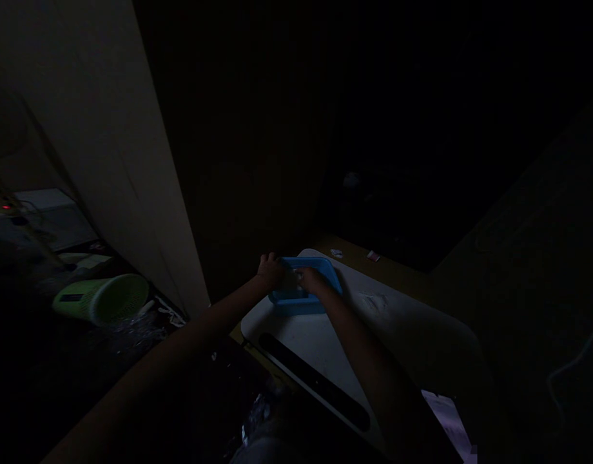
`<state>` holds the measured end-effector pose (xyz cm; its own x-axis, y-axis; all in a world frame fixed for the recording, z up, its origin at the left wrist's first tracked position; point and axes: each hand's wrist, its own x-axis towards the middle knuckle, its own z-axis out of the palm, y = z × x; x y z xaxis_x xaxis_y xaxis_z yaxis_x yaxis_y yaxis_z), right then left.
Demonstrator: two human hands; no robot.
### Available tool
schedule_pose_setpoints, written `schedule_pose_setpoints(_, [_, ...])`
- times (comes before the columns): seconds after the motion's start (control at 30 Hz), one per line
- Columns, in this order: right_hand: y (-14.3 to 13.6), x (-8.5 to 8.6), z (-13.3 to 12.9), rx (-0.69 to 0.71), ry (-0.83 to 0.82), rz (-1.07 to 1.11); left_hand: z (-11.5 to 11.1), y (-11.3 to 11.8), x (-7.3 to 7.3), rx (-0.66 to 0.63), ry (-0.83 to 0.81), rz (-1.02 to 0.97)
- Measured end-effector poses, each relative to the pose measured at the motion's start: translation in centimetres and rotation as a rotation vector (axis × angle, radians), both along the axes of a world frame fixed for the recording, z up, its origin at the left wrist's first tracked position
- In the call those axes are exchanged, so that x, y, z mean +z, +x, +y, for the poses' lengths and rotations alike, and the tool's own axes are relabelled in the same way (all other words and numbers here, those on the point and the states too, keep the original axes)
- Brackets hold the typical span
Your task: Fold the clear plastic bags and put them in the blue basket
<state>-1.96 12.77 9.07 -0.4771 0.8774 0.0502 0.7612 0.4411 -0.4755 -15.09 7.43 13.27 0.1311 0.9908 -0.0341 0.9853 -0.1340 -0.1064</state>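
Note:
A blue plastic tray-like basin (pixel 303 307) stands on a white table (pixel 296 332). At its left rim is my left hand (pixel 271 270), with the fingers bent over the edge and gripping it. My right hand (pixel 311 281) reaches inside the basin, its fingers closed around a small pale thing (pixel 300 276). The dark picture hides what that thing is. Something pale and flat seems to lie in the basin beside the right fingers, but its shape is unclear.
A green perforated basket (pixel 103 299) lies on its side at the left, near crumpled clear plastic (pixel 136 332). Beyond the table are a white scrap (pixel 336 253) and a small red-and-white packet (pixel 373 256). A lit screen (pixel 446 419) shows at the lower right.

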Motion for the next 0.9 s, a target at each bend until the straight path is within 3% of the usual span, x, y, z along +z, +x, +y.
schedule_pose_setpoints(0.1, [1.6,1.5,0.2,-0.049,0.081,0.016,-0.2,-0.9,1.2,0.043,-0.028,-0.078])
schedule_pose_setpoints(0.2, [5.1,2.8,0.4,-0.141,0.219,0.044,-0.5,-2.1,2.6,0.114,-0.030,-0.134])
schedule_pose_setpoints(0.3, [10.0,3.0,0.3,-0.242,0.309,0.045,-0.8,-2.2,3.6,0.156,0.118,-0.196])
schedule_pose_setpoints(0.37, [13.4,2.3,-0.3,-0.323,0.313,-0.008,-1.1,-1.0,3.8,0.113,0.256,-0.239])
schedule_pose_setpoints(0.47, [18.2,0.7,-2.0,-0.435,0.285,-0.088,-2.0,3.2,3.1,-0.095,0.388,-0.320])
schedule_pose_setpoints(0.57, [22.0,-1.3,-4.2,-0.501,0.257,-0.139,-3.4,9.2,0.6,-0.403,0.296,-0.367])
schedule_pose_setpoints(0.7, [25.0,-3.5,-6.5,-0.581,0.215,-0.266,-4.1,15.4,-5.2,-0.682,0.129,-0.395])
schedule_pose_setpoints(0.8, [25.8,-4.5,-6.9,-0.556,0.227,-0.342,-3.2,17.1,-9.5,-0.677,0.229,-0.502])
schedule_pose_setpoints(0.9, [25.5,-5.2,-6.4,-0.526,0.224,-0.356,-2.2,17.1,-12.2,-0.590,0.313,-0.574])
